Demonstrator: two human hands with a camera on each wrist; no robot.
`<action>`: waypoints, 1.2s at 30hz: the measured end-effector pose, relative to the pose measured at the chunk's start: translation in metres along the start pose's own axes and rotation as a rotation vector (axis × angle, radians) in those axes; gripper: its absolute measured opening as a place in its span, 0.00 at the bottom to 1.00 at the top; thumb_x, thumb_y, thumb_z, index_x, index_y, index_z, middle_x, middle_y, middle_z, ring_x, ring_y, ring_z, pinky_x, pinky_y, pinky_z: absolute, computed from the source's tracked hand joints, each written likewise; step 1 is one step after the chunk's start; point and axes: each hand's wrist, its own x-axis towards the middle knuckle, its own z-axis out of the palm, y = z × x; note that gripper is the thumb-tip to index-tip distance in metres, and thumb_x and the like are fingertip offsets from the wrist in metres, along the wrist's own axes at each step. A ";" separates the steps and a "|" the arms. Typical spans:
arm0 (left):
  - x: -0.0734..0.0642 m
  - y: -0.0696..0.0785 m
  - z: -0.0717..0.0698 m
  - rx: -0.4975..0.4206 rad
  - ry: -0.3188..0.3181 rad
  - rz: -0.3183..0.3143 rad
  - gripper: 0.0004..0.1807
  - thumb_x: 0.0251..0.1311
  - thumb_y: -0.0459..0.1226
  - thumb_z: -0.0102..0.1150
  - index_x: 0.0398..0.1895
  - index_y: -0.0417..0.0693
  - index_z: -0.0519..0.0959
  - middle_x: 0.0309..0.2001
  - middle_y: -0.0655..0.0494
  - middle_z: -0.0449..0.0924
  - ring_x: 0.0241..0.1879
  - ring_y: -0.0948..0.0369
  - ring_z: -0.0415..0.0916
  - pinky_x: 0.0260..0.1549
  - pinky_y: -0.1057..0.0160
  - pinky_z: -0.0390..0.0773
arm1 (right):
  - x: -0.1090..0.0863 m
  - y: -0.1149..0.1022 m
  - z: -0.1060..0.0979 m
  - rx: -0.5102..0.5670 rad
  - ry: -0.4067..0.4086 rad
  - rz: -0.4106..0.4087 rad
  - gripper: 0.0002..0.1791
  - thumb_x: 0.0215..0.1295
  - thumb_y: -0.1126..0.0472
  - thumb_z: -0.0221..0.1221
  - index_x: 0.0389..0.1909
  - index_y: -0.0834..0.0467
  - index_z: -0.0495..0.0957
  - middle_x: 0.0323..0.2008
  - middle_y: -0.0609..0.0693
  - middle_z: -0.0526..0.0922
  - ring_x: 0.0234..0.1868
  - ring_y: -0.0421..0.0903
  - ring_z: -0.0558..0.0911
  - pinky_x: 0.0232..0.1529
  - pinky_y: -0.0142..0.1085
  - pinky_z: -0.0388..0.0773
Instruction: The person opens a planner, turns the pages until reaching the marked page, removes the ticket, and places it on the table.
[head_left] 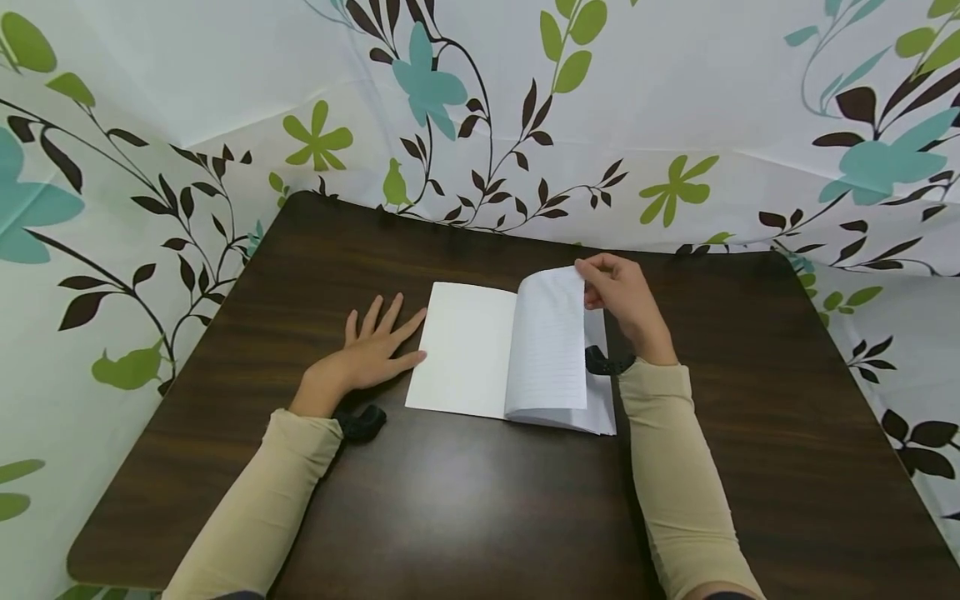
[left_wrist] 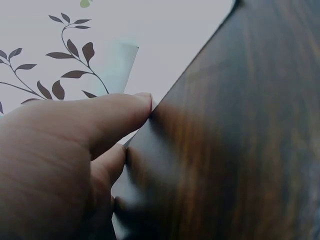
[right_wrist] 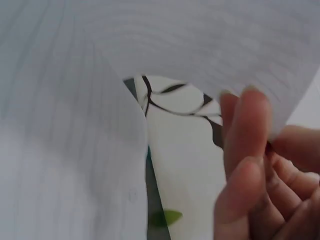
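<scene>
At mid-table, a notebook (head_left: 512, 350) lies open on the dark table (head_left: 450, 517), blank side (head_left: 467, 350) to the left, lined sheets (head_left: 600, 408) to the right. Left hand (head_left: 371, 354): fingers straight and spread on the wood, thumb and forefinger tips at the notebook's left edge. Right hand (head_left: 621, 298): pinches a lined page (head_left: 550, 342) by its far right corner, thumb against fingers. Page bows up from the spine; near right corner hangs free above the sheets beneath.

Step in hand reads as a page turn. Best done, I judge, with a light pinch so the corner does not crease, leading the page leftward in a low arc about the spine. A tug to the right could skid the notebook or strain the binding. Left fingertips make a fair stop at the edge; pressing the blank side would steady more, but would block the landing. Whether one sheet alone is pinched, I cannot tell.
</scene>
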 end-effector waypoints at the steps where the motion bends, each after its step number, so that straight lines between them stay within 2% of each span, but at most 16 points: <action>1: 0.000 0.000 0.000 0.002 -0.002 -0.001 0.42 0.78 0.59 0.43 0.87 0.60 0.41 0.85 0.43 0.22 0.83 0.38 0.15 0.73 0.27 0.19 | 0.000 -0.001 0.003 0.027 0.007 -0.001 0.21 0.77 0.50 0.60 0.54 0.66 0.79 0.22 0.40 0.81 0.22 0.37 0.79 0.29 0.29 0.83; 6: 0.000 -0.002 0.001 -0.002 0.006 0.000 0.42 0.78 0.59 0.43 0.87 0.61 0.40 0.86 0.43 0.22 0.83 0.38 0.14 0.73 0.28 0.18 | 0.003 -0.002 0.016 0.113 0.042 -0.044 0.19 0.76 0.55 0.61 0.58 0.65 0.77 0.21 0.39 0.80 0.23 0.37 0.76 0.28 0.28 0.82; 12: 0.005 -0.007 0.006 -0.013 0.014 0.004 0.42 0.77 0.60 0.42 0.87 0.63 0.40 0.86 0.47 0.20 0.83 0.42 0.12 0.74 0.30 0.17 | 0.006 -0.002 0.030 0.149 0.048 -0.090 0.17 0.77 0.57 0.59 0.59 0.62 0.77 0.33 0.37 0.85 0.30 0.37 0.80 0.37 0.27 0.82; 21: 0.005 -0.009 0.007 -0.022 0.017 0.007 0.43 0.77 0.62 0.42 0.87 0.64 0.40 0.86 0.47 0.21 0.83 0.42 0.11 0.74 0.30 0.16 | 0.005 -0.006 0.043 0.187 -0.051 -0.152 0.21 0.77 0.58 0.60 0.62 0.68 0.78 0.48 0.46 0.85 0.43 0.39 0.86 0.48 0.28 0.85; 26: 0.005 -0.010 0.008 -0.004 0.018 -0.002 0.43 0.77 0.61 0.42 0.87 0.64 0.40 0.86 0.47 0.21 0.83 0.42 0.12 0.74 0.30 0.18 | 0.006 -0.007 0.053 0.170 -0.092 -0.165 0.22 0.78 0.58 0.59 0.65 0.67 0.78 0.57 0.53 0.84 0.48 0.39 0.86 0.53 0.29 0.84; 29: 0.006 -0.011 0.008 -0.003 0.016 -0.001 0.43 0.77 0.62 0.42 0.87 0.64 0.40 0.86 0.47 0.21 0.83 0.42 0.12 0.74 0.29 0.19 | 0.006 -0.008 0.057 0.137 -0.129 -0.163 0.24 0.79 0.56 0.58 0.67 0.66 0.76 0.62 0.57 0.82 0.52 0.41 0.85 0.58 0.33 0.83; 33: 0.006 -0.011 0.008 -0.004 0.015 0.000 0.42 0.78 0.61 0.41 0.87 0.64 0.40 0.86 0.48 0.21 0.83 0.42 0.12 0.74 0.29 0.19 | 0.005 -0.009 0.062 0.089 -0.176 -0.165 0.25 0.80 0.54 0.57 0.69 0.64 0.75 0.65 0.59 0.81 0.57 0.48 0.85 0.64 0.41 0.81; 36: 0.006 -0.011 0.006 -0.005 0.011 0.001 0.42 0.78 0.61 0.40 0.87 0.64 0.40 0.86 0.48 0.20 0.83 0.42 0.12 0.75 0.30 0.18 | 0.004 -0.009 0.067 0.059 -0.221 -0.165 0.24 0.80 0.57 0.56 0.71 0.62 0.74 0.66 0.60 0.80 0.62 0.55 0.82 0.66 0.44 0.79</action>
